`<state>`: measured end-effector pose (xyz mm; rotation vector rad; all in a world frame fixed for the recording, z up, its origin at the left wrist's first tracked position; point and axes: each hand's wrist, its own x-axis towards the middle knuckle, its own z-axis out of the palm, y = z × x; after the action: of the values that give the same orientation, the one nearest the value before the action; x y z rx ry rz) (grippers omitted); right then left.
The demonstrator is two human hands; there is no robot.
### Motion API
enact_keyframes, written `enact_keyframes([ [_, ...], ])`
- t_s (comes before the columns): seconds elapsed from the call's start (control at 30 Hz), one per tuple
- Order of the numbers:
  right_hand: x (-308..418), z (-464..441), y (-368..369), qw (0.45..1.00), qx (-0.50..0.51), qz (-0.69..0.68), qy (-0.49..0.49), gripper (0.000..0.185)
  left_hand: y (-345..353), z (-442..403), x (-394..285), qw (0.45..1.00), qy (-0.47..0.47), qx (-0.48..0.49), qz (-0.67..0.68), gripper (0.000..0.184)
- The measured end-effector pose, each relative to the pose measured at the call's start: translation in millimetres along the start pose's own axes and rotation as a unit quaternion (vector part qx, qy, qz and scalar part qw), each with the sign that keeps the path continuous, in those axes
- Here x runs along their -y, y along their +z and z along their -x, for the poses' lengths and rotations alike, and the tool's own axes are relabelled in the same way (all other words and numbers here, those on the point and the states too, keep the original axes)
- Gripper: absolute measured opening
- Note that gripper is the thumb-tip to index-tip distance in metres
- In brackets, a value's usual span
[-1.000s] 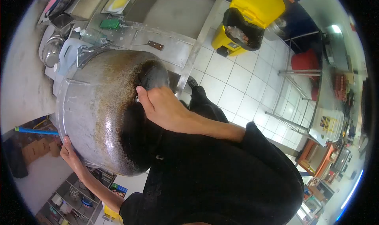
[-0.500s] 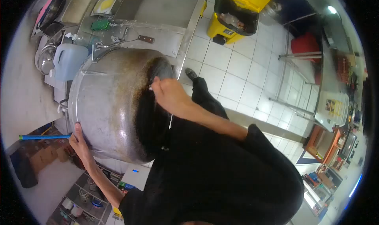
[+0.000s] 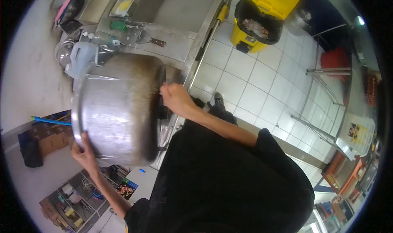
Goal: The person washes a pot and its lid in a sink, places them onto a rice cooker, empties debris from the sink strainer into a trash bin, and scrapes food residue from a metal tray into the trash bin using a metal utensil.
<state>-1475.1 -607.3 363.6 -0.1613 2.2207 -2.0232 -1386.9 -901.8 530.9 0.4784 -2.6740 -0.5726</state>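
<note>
A large metal pot point(image 3: 118, 110) lies on its side over the counter, its base turned right, browned and blackened along the edge. My left hand point(image 3: 84, 153) grips the pot's rim at the lower left, thumb on the outer wall. At the edge of the base, my right hand point(image 3: 177, 99) is closed; what its fingers hold is too small and hidden to make out. Behind the pot are a translucent jug point(image 3: 82, 57), a wooden-handled spatula point(image 3: 157, 42), a clear bottle point(image 3: 102, 38) and a green sponge point(image 3: 118, 25).
A yellow bin point(image 3: 245, 38) with its lid up stands on the tiled floor point(image 3: 241, 75). A sink point(image 3: 180, 10) is at the top. To the right are a metal table frame point(image 3: 313, 126) and a red tub point(image 3: 335, 58). Shelves point(image 3: 84, 192) stand lower left.
The pot has turned, showing more shiny side wall and less of its blackened base. My left hand stays at the rim; my right hand has shifted along the base edge. The view has shifted.
</note>
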Motion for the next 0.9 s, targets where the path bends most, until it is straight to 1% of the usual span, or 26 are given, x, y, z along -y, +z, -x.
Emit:
enact_keyframes([
  [0.03, -30.4, 0.7, -0.9, 0.995, 0.016, 0.094, -0.036, 0.051, 8.9, 14.7, -18.6, 0.999, 0.005, 0.016, 0.034, 0.028],
  [0.1, -86.2, 4.7, -5.6, 0.991, 0.056, 0.116, 0.017, 0.040, 44.1, 43.2, -47.1, 0.996, 0.068, -0.027, 0.041, 0.020],
  [0.13, -102.6, 4.4, -12.9, 0.988, 0.081, 0.089, 0.095, 0.041, 60.0, 56.5, -37.2, 0.999, 0.034, -0.011, 0.036, 0.020],
  [0.17, -118.5, 7.7, -16.5, 0.977, 0.109, 0.060, 0.174, 0.042, 72.5, 66.5, -48.6, 0.998, 0.066, -0.006, -0.019, 0.022],
  [0.2, -141.2, 14.8, -16.3, 0.979, 0.096, 0.045, 0.172, 0.043, 85.2, 76.3, -60.1, 0.992, 0.099, -0.004, -0.074, 0.028],
  [0.23, -169.6, 20.2, -15.6, 0.982, 0.081, 0.033, 0.167, 0.044, 97.8, 83.2, -68.4, 0.987, 0.134, -0.003, -0.095, 0.037],
  [0.27, -208.5, 29.4, -6.6, 0.983, 0.086, 0.033, 0.160, 0.044, 110.2, 92.2, -67.7, 0.979, 0.155, -0.005, -0.132, 0.038],
  [0.3, -251.2, 33.9, 2.4, 0.982, 0.100, 0.079, 0.136, 0.043, 116.6, 96.3, -77.4, 0.972, 0.194, -0.014, -0.135, 0.039],
  [0.33, -272.9, 32.4, -0.7, 0.978, 0.117, 0.128, 0.111, 0.043, 123.4, 99.7, -85.4, 0.964, 0.228, -0.023, -0.138, 0.040],
  [0.37, -277.0, 32.1, -16.8, 0.961, 0.154, 0.207, 0.099, 0.040, 123.7, 107.2, -92.9, 0.967, 0.210, -0.030, -0.139, 0.040],
  [0.4, -275.7, 20.0, -29.8, 0.931, 0.207, 0.293, 0.069, 0.037, 118.3, 120.2, -95.3, 0.971, 0.197, -0.011, -0.133, 0.039],
  [0.43, -234.0, 3.1, -49.6, 0.943, 0.139, 0.276, 0.124, 0.034, 116.3, 124.6, -97.9, 0.971, 0.206, 0.017, -0.123, 0.038],
  [0.47, -164.1, -15.0, -72.8, 0.948, 0.066, 0.257, 0.177, 0.032, 115.2, 131.8, -97.6, 0.974, 0.189, 0.005, -0.122, 0.038],
  [0.5, -118.7, -26.1, -85.3, 0.983, -0.056, 0.154, 0.082, 0.031, 113.7, 141.7, -97.0, 0.978, 0.181, 0.043, -0.097, 0.034],
  [0.53, -83.2, -36.2, -91.2, 0.985, -0.169, 0.039, -0.015, 0.032, 111.9, 153.4, -95.8, 0.979, 0.172, 0.080, -0.073, 0.032],
  [0.6, -38.4, -67.3, -87.5, 0.992, -0.065, 0.068, -0.086, 0.037, 109.3, 177.3, -94.5, 0.972, 0.168, 0.161, -0.027, 0.028],
  [0.63, -24.5, -74.0, -76.4, 0.992, -0.053, 0.068, -0.089, 0.037, 111.9, 185.2, -97.2, 0.969, 0.180, 0.171, 0.003, 0.028],
  [0.67, -13.3, -76.8, -63.1, 0.968, 0.006, 0.238, -0.072, 0.041, 114.0, 194.6, -99.8, 0.964, 0.189, 0.183, 0.034, 0.029],
  [0.7, -8.0, -78.1, -51.2, 0.910, 0.067, 0.404, -0.058, 0.045, 120.9, 208.4, -95.7, 0.957, 0.177, 0.221, 0.057, 0.029],
  [0.73, -10.5, -79.7, -44.1, 0.905, 0.082, 0.411, -0.068, 0.045, 129.8, 217.4, -90.7, 0.949, 0.164, 0.255, 0.082, 0.031],
  [0.77, -18.5, -77.5, -40.7, 0.893, 0.072, 0.441, -0.054, 0.045, 130.7, 219.4, -89.4, 0.953, 0.150, 0.249, 0.087, 0.031],
  [0.8, -17.9, -72.3, -37.0, 0.880, 0.057, 0.470, -0.036, 0.045, 130.2, 220.6, -88.1, 0.944, 0.150, 0.280, 0.093, 0.029],
  [0.83, -14.3, -69.2, -41.5, 0.914, 0.031, 0.404, -0.016, 0.037, 127.2, 222.9, -85.0, 0.931, 0.156, 0.315, 0.101, 0.028],
  [0.87, -12.8, -62.8, -40.4, 0.910, 0.030, 0.414, -0.014, 0.037, 119.2, 217.5, -76.5, 0.929, 0.156, 0.315, 0.112, 0.028],
  [0.9, -9.7, -57.5, -43.3, 0.905, 0.028, 0.425, -0.003, 0.037, 107.2, 206.3, -63.1, 0.926, 0.142, 0.293, 0.189, 0.028],
])
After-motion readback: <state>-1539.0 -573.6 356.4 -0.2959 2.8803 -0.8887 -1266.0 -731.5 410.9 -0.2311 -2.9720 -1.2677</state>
